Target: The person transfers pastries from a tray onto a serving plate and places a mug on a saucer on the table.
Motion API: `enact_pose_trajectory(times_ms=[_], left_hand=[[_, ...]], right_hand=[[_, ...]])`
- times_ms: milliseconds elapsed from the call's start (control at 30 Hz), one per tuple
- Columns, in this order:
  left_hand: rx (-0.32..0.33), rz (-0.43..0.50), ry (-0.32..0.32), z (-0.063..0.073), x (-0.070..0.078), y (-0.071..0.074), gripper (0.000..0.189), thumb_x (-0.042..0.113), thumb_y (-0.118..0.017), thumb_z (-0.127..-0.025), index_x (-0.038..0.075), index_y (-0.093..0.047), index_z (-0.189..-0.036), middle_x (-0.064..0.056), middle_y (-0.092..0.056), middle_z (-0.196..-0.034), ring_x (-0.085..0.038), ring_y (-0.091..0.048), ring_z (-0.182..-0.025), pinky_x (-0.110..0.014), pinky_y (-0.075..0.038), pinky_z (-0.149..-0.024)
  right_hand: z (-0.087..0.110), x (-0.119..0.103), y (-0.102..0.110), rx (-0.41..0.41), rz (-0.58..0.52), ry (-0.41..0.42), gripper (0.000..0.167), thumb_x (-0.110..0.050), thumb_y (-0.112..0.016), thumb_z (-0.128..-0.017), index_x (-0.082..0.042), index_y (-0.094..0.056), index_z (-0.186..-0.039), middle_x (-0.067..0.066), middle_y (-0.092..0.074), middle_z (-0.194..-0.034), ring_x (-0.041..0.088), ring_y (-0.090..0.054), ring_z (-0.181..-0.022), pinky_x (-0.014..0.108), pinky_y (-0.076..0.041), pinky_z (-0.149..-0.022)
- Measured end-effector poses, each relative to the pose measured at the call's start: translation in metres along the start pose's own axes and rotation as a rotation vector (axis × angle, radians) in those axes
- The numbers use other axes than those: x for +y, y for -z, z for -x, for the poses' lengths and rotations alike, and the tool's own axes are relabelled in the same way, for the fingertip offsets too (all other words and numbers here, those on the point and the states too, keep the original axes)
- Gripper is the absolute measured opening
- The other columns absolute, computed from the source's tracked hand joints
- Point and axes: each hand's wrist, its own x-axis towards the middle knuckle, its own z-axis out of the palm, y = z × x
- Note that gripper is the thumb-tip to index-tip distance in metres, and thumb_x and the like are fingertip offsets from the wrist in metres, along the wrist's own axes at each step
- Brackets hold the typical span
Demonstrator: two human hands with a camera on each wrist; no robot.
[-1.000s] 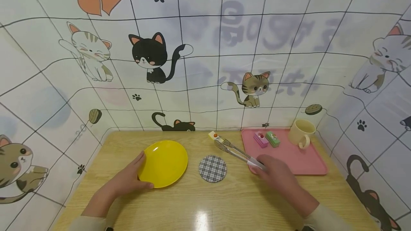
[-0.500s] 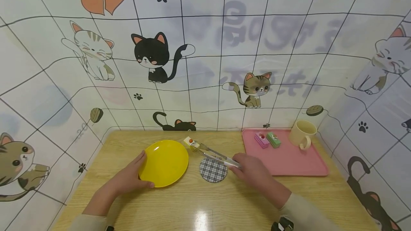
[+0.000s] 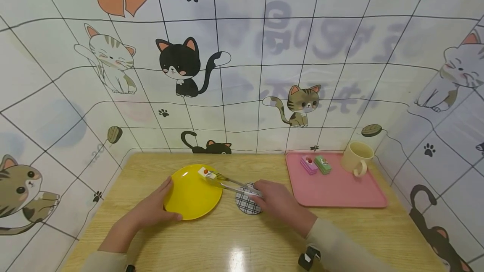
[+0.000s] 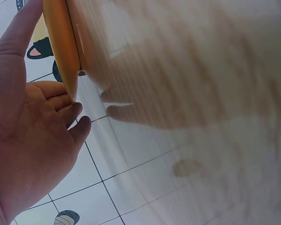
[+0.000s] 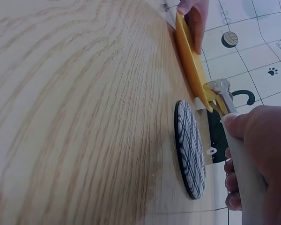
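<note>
My left hand (image 3: 151,207) holds the left rim of a round yellow plate (image 3: 190,198), its thumb at the near side and its fingers at the far side. In the left wrist view the fingertips meet the rim of the plate (image 4: 65,51). My right hand (image 3: 281,202) grips metal tongs (image 3: 238,187) with a pale handle. Their tips pinch a small toy cake slice (image 3: 205,173), white and yellow with an orange topping, over the plate's far right part. I cannot tell whether the slice touches the plate.
A round checked coaster (image 3: 247,205) lies right of the plate, partly under the tongs and right hand. On the right a pink tray (image 3: 340,192) bears a pink cake slice (image 3: 309,166), a green cake slice (image 3: 323,165) and a cream mug (image 3: 355,156). A cat-print sheet (image 3: 242,74) surrounds the table.
The right hand has moved left with the tongs and cake slice, from beside the tray, past the coaster, to over the plate. The left hand stays at the plate's rim.
</note>
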Motion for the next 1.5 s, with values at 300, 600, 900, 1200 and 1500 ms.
enact_pose_trajectory(times_ms=[300,600,900,1200,1500], left_hand=[[-0.003,-0.009,0.006,0.000,0.001,0.000,0.135,0.057,-0.096,-0.081,-0.010,-0.022,-0.171,-0.030,-0.011,-0.181,-0.054,-0.021,-0.164,-0.067,-0.025,-0.129],[-0.004,-0.012,0.012,0.000,0.003,0.001,0.134,0.057,-0.096,-0.081,-0.010,-0.022,-0.171,-0.030,-0.011,-0.181,-0.054,-0.022,-0.164,-0.067,-0.025,-0.129],[-0.013,-0.007,0.020,-0.001,0.004,0.001,0.134,0.057,-0.096,-0.081,-0.011,-0.022,-0.171,-0.031,-0.010,-0.181,-0.055,-0.021,-0.163,-0.067,-0.025,-0.129],[-0.012,-0.006,0.023,-0.002,0.006,0.001,0.134,0.057,-0.096,-0.081,-0.010,-0.022,-0.171,-0.031,-0.010,-0.181,-0.054,-0.021,-0.164,-0.067,-0.025,-0.129],[-0.007,-0.022,0.014,-0.003,0.002,0.000,0.135,0.059,-0.095,-0.081,-0.010,-0.022,-0.171,-0.030,-0.011,-0.181,-0.054,-0.023,-0.163,-0.067,-0.026,-0.129]], right_hand=[[-0.016,-0.009,-0.010,-0.003,0.005,0.027,0.023,-0.039,-0.075,-0.107,-0.018,-0.067,-0.106,-0.010,-0.064,-0.093,0.009,-0.056,-0.075,0.034,-0.056,-0.068],[-0.024,-0.013,-0.011,-0.008,0.021,0.028,0.024,-0.037,-0.077,-0.106,-0.017,-0.065,-0.101,-0.009,-0.059,-0.087,0.011,-0.052,-0.071,0.033,-0.051,-0.064],[-0.027,-0.017,-0.009,-0.065,0.017,-0.039,0.031,-0.046,-0.076,-0.106,-0.016,-0.070,-0.108,-0.007,-0.064,-0.093,0.010,-0.055,-0.074,0.031,-0.052,-0.065],[-0.022,-0.016,-0.007,-0.052,-0.007,-0.061,0.038,-0.048,-0.076,-0.105,-0.012,-0.070,-0.117,-0.006,-0.064,-0.096,0.012,-0.052,-0.074,0.030,-0.048,-0.063],[-0.002,-0.004,-0.001,0.022,-0.018,-0.058,0.037,-0.043,-0.080,-0.103,-0.011,-0.071,-0.117,-0.004,-0.067,-0.100,0.008,-0.054,-0.075,0.032,-0.051,-0.062]])
